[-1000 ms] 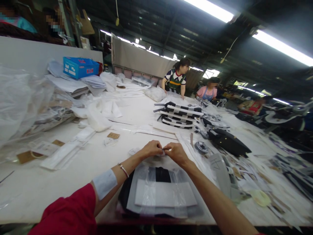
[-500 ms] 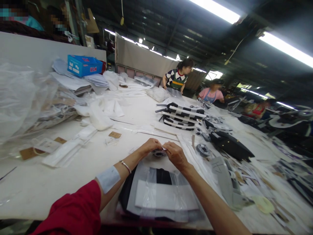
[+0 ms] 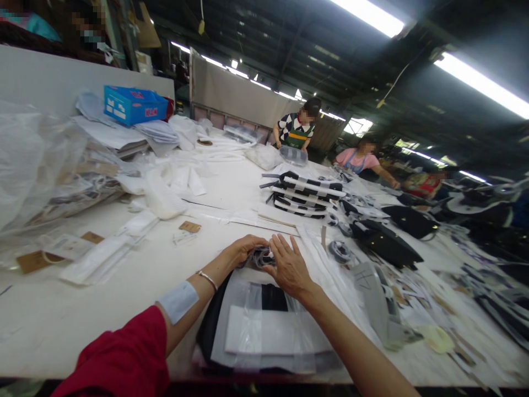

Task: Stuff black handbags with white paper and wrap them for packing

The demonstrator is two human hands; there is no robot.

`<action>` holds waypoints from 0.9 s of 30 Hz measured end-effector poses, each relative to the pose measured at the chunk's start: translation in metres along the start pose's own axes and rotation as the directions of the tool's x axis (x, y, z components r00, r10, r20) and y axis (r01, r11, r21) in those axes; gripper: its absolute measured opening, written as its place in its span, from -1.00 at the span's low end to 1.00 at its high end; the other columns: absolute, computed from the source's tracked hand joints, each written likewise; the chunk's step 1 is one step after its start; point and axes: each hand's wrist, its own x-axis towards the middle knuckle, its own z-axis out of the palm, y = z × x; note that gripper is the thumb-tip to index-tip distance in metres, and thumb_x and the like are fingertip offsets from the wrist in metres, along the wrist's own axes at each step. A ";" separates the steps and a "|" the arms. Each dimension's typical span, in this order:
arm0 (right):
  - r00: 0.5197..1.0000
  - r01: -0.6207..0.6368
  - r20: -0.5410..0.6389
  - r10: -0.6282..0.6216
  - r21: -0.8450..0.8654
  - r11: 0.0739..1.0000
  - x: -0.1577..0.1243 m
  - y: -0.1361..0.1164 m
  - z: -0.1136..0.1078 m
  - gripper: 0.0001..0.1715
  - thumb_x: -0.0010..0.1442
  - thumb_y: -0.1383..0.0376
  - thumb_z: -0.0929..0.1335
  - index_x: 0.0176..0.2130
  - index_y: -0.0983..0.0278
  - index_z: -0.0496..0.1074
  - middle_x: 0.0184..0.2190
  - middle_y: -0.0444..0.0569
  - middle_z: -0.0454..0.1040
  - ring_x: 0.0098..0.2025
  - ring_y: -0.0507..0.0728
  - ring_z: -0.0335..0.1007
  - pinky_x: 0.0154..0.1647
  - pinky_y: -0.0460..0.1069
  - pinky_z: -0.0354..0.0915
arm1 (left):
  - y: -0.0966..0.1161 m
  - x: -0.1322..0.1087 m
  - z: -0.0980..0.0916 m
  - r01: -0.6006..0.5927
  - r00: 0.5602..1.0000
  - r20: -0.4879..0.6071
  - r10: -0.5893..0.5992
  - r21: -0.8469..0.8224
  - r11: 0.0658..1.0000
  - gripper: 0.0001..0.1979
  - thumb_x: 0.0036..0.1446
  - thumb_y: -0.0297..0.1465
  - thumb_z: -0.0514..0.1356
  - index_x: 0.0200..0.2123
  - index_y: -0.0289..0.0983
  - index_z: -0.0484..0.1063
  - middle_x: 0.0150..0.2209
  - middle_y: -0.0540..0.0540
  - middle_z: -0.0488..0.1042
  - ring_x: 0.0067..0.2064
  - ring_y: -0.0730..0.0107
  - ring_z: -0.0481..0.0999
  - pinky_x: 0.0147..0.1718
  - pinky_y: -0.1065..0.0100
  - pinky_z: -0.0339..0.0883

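A small grey coiled strap (image 3: 261,257) sits at the far edge of a plastic-wrapped flat bag in front of me. My left hand (image 3: 243,249) curls its fingers around the left side of the coil. On the other side, my right hand (image 3: 288,269) has its fingers stretched out and rests against the coil, partly hiding it. The wrapped bag (image 3: 273,331) lies between my forearms on the table, grey, black and white under clear plastic.
Beyond my hands stands a stack of black-and-white bags (image 3: 308,194). Another strap coil (image 3: 340,251), black bags (image 3: 386,241) and grey pieces (image 3: 374,298) lie right. A blue box (image 3: 134,105) and clear plastic sheeting (image 3: 37,160) are left. Co-workers stand across the table (image 3: 223,187).
My right hand has gone from pinching a small white piece to lying with stretched fingers against the coil. More of the coil shows. A co-worker at the right has stretched out an arm.
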 end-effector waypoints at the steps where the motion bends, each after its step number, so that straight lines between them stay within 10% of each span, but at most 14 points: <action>1: 1.000 -0.017 -0.002 0.017 0.026 1.000 -0.002 0.001 0.003 -0.25 0.25 0.07 0.36 0.27 0.41 0.22 0.30 0.28 0.19 0.38 0.37 -0.03 0.39 0.34 -0.23 | 0.000 -0.002 0.000 -0.010 1.000 0.008 0.010 -0.009 1.000 -0.74 -0.14 -0.21 0.30 -0.52 -0.30 0.42 -0.50 -0.05 0.49 -0.43 0.37 0.46 -0.35 0.33 0.37; 12: 0.907 -0.393 0.116 0.405 0.578 0.715 0.024 0.031 0.017 -0.76 0.18 0.27 0.36 -0.16 0.14 0.60 -0.07 -0.07 0.59 0.06 0.17 0.47 0.35 0.20 0.01 | 0.001 -0.002 0.001 -0.041 0.997 -0.048 0.052 0.213 0.976 -0.72 0.10 -0.22 0.23 -0.51 -0.31 0.40 -0.52 0.01 0.43 -0.44 0.44 0.42 -0.34 0.33 0.34; 18: 0.868 -0.479 0.212 0.448 0.593 0.648 0.040 0.037 0.036 -0.76 0.11 0.26 0.37 -0.21 0.19 0.61 -0.22 -0.10 0.64 -0.14 0.12 0.55 -0.03 -0.01 0.39 | 0.002 0.007 -0.012 -0.016 0.979 -0.164 0.119 0.524 0.852 -0.77 0.07 -0.24 0.22 -0.42 -0.30 0.47 -0.43 -0.02 0.47 -0.33 0.36 0.45 -0.32 0.33 0.30; 27: 0.827 -0.562 0.324 0.459 0.467 0.683 0.047 0.038 0.055 -0.86 0.06 0.24 0.41 -0.35 0.14 0.62 -0.40 -0.15 0.63 -0.26 0.13 0.54 -0.20 -0.04 0.34 | 0.002 0.016 -0.022 -0.035 0.973 -0.120 0.199 0.771 0.636 -0.88 -0.05 -0.35 0.23 -0.40 -0.21 0.54 -0.36 -0.05 0.56 -0.21 0.25 0.52 -0.25 0.35 0.31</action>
